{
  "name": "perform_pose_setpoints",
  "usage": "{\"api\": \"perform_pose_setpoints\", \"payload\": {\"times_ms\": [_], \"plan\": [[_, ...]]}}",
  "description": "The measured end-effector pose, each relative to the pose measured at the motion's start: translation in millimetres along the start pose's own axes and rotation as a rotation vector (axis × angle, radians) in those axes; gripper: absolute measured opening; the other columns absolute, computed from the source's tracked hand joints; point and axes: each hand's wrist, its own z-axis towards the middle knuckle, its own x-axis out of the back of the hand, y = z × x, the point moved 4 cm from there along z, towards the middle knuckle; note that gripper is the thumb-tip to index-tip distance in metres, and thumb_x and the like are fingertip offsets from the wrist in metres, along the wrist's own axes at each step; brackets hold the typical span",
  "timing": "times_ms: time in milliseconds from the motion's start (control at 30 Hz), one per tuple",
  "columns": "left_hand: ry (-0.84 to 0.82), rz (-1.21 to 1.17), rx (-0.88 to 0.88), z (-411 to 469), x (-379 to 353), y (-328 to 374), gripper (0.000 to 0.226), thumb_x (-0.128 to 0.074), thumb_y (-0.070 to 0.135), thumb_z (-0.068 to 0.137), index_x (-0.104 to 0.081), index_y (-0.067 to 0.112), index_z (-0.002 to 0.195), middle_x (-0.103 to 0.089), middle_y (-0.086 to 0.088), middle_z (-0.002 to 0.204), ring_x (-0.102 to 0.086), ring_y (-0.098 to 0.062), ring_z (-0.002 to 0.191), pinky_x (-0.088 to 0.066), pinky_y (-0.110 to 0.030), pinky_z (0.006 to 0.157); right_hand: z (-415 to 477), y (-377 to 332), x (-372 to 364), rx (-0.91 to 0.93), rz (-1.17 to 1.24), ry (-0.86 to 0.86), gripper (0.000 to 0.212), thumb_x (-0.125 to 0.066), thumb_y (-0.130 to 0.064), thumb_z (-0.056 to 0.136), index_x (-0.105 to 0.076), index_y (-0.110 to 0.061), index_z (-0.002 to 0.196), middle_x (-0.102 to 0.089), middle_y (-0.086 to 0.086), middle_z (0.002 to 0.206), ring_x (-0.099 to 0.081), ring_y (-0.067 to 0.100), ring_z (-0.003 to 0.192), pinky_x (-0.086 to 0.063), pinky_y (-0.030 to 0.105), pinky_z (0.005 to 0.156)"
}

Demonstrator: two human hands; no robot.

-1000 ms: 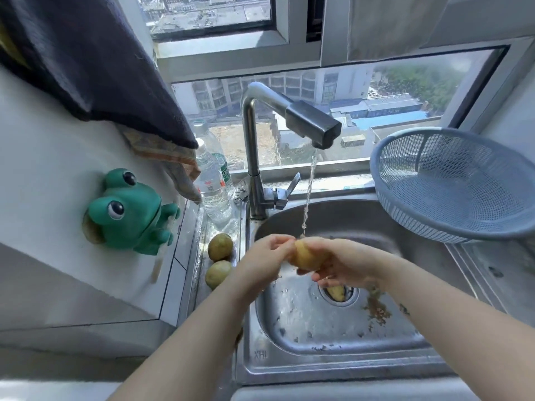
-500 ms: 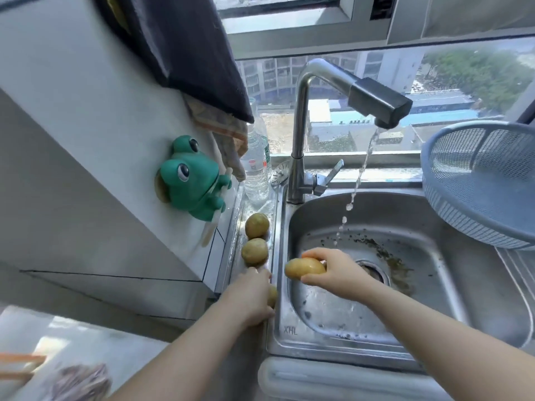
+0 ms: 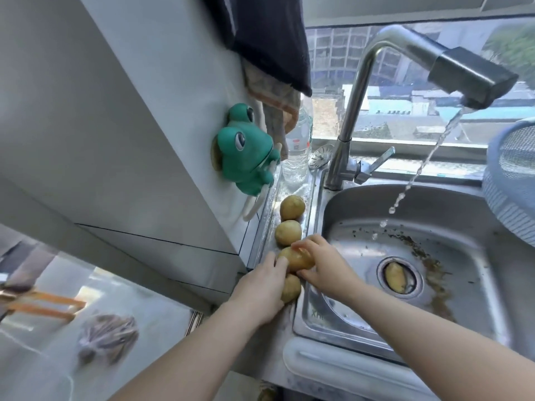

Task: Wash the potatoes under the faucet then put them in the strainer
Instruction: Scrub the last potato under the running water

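Several yellow-brown potatoes lie in a row on the narrow ledge left of the sink [image 3: 341,204]. My right hand [image 3: 328,266] grips a wet, shiny potato [image 3: 298,260] at the ledge, just past the sink's left rim. My left hand [image 3: 260,287] lies over the nearest potato [image 3: 291,287], fingers curled on it and touching the wet one. Two more potatoes [image 3: 292,207] [image 3: 288,233] sit farther back, untouched. Another potato [image 3: 395,277] rests in the drain. The faucet [image 3: 474,73] runs, its stream falling into the basin. The blue strainer [image 3: 509,180] stands at the right edge, partly cut off.
A green frog holder [image 3: 246,151] hangs on the wall left of the ledge. A plastic bottle [image 3: 296,149] stands behind the potatoes, under hanging cloths [image 3: 269,41]. Dirt specks lie around the drain. A counter with a blurred bundle [image 3: 107,337] is at lower left.
My right hand carried the potato out of the water stream, left to the ledge. My left hand moved left onto the nearest ledge potato. The view swung left.
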Motion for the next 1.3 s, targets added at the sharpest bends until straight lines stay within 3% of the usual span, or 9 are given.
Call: {"api": "perform_pose_setpoints", "payload": {"times_ms": [133,233,333,467,667,767,933,1067,1300], "plan": [[-0.025,-0.007,-0.004,1,1,-2,0.04,-0.062,0.021,0.086,-0.039,0.013,0.118,-0.037,-0.008,0.121,-0.053,-0.031,0.106,-0.046,-0.043,0.077,0,2,-5,0.033,-0.066,0.015,0.037,-0.07,-0.014,0.075,-0.05,-0.018,0.106,-0.053,-0.002,0.109,-0.056,0.022,0.087,-0.047,0.036,0.078],[0.019,0.007,-0.025,1,6,-1,0.04,-0.061,0.03,0.087,-0.044,0.017,0.12,-0.04,-0.005,0.12,-0.051,-0.026,0.109,-0.049,-0.041,0.082,-4,6,-2,0.09,-0.108,-0.001,0.036,-0.07,-0.018,0.077,-0.054,-0.018,0.11,-0.058,-0.004,0.117,-0.055,0.019,0.102,-0.047,0.035,0.086],[0.181,-0.047,-0.114,6,19,18,0.033,-0.052,0.036,0.092,-0.047,0.025,0.122,-0.046,0.004,0.119,-0.055,-0.021,0.103,-0.043,-0.031,0.074,-16,15,11,0.106,-0.095,-0.024,0.032,-0.065,-0.023,0.085,-0.056,-0.022,0.115,-0.052,-0.01,0.134,-0.049,0.011,0.119,-0.044,0.03,0.098],[0.133,-0.075,-0.254,26,14,66,0.029,-0.05,0.037,0.095,-0.051,0.026,0.122,-0.049,0.006,0.122,-0.057,-0.019,0.103,-0.038,-0.027,0.07,-41,62,35,-0.123,-0.098,-0.109,0.023,-0.058,-0.028,0.089,-0.059,-0.026,0.112,-0.063,-0.01,0.111,-0.059,0.011,0.098,-0.049,0.029,0.086],[-0.077,-0.09,-0.337,62,-18,123,0.029,-0.049,0.038,0.095,-0.051,0.029,0.123,-0.054,0.01,0.123,-0.056,-0.013,0.109,-0.047,-0.032,0.087,-72,179,69,-0.607,-0.282,-0.258,0.027,-0.05,-0.021,0.092,-0.058,-0.017,0.118,-0.064,0.005,0.116,-0.061,0.026,0.1,-0.052,0.036,0.085],[-0.168,-0.13,-0.302,81,-27,140,0.028,-0.051,0.037,0.095,-0.054,0.029,0.122,-0.058,0.011,0.12,-0.057,-0.01,0.106,-0.049,-0.032,0.09,-68,217,75,-0.684,-0.26,-0.225,0.027,-0.047,-0.019,0.093,-0.06,-0.014,0.116,-0.064,0.009,0.115,-0.061,0.028,0.102,-0.052,0.037,0.085],[-0.268,-0.12,-0.26,107,-44,160,0.029,-0.052,0.034,0.094,-0.057,0.026,0.12,-0.062,0.008,0.117,-0.06,-0.012,0.103,-0.05,-0.033,0.089,-42,246,56,-0.73,-0.24,-0.307,0.041,-0.039,-0.018,0.098,-0.044,-0.009,0.137,-0.053,0.01,0.134,-0.054,0.029,0.117,-0.046,0.031,0.087],[-0.321,-0.126,-0.229,124,-55,175,0.031,-0.051,0.033,0.093,-0.057,0.024,0.122,-0.062,0.007,0.117,-0.061,-0.015,0.1,-0.051,-0.035,0.089,-29,276,37,-0.823,-0.22,-0.134,0.031,-0.04,-0.018,0.096,-0.058,-0.012,0.12,-0.063,0.008,0.12,-0.06,0.027,0.107,-0.047,0.03,0.078],[-0.317,-0.147,-0.212,141,-57,191,0.031,-0.049,0.029,0.095,-0.056,0.021,0.124,-0.062,0.004,0.121,-0.059,-0.018,0.106,-0.05,-0.034,0.088,-18,292,24,-0.928,-0.197,-0.008,0.036,-0.054,-0.022,0.09,-0.049,-0.01,0.124,-0.062,0.006,0.119,-0.06,0.024,0.108,-0.048,0.03,0.08]]}}
